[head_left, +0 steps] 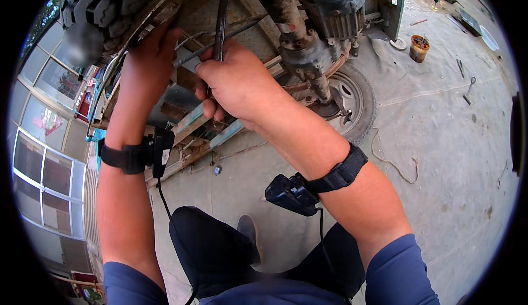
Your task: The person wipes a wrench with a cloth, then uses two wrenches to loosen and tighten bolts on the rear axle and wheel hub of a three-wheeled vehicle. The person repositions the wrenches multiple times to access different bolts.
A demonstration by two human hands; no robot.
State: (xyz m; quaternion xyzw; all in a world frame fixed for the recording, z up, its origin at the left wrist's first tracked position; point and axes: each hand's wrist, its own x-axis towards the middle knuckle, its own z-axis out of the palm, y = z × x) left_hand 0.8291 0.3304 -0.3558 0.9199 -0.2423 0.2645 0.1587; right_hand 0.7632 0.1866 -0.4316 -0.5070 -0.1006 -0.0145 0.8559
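My right hand (234,79) is closed round a slim dark metal bar-like tool (221,22), which stands nearly upright. The tool's upper end reaches into the rusty machine frame (258,5), and I cannot make out its exact kind. A ribbed rod or cable (239,29) crosses the tool at a slant. To the left, my left hand (151,57) reaches up inside the frame beside the large knobbly black tyre (104,8). Most of its fingers are hidden by shadow and the frame, so what it touches does not show.
A grey electric motor (333,8) is mounted right of my hands, above a wheel (355,104). On the concrete floor lie a tin of brown grease (419,48), hand tools (469,90) and a cord (393,161). A windowed wall (47,167) runs along the left.
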